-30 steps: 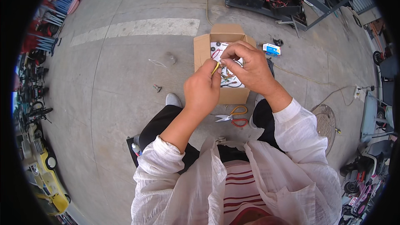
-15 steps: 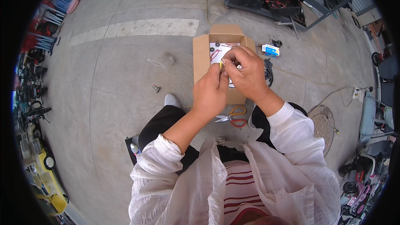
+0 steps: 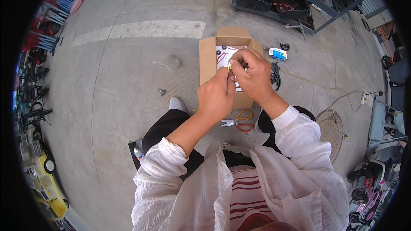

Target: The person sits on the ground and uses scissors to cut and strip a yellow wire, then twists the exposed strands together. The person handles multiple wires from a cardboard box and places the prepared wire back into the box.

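Over an open cardboard box (image 3: 208,62), my two hands meet with their fingers pinched together. A thin yellow piece (image 3: 228,65), like a short bit of wire, sticks up between them. My left hand (image 3: 215,93) grips it from below, thumb and forefinger closed. Right beside it, my right hand (image 3: 259,77) pinches its upper end. Most of the piece is hidden by my fingers. Inside the box lie a white sheet, small black round parts (image 3: 218,52) and a red-handled tool (image 3: 221,58). Scissors (image 3: 231,122) with one yellow and one red handle lie spread on the floor below the box.
Right of the box are a blue-and-white small box (image 3: 278,54) and a black cable bundle (image 3: 275,76). A metal rack (image 3: 274,10) stands at the far right. A clear plastic bag (image 3: 173,60) and a small metal part (image 3: 161,91) lie left. Toy vehicles line both sides.
Both hands stay pinched over the box, with only slight finger movement around the yellow piece. The view has shifted a little; nothing else has visibly moved.
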